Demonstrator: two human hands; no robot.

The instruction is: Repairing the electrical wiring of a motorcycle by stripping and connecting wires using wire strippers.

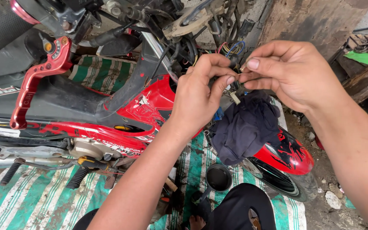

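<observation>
Both hands are pinching one thin wire end.
The left hand and right hand are meeting fingertip to fingertip on the wire, which is probably lying crosswise between them.

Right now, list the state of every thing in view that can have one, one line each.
Left hand: fingertips pinched on a thin wire.
Right hand: thumb and forefinger pinched on the same wire.
Thin wire: held between both hands, by the wire bundle.
Wire bundle: exposed, loose.
Motorcycle: front cover off.
Dark cloth: crumpled, draped over the red front fender.
Red brake lever: untouched.
</observation>
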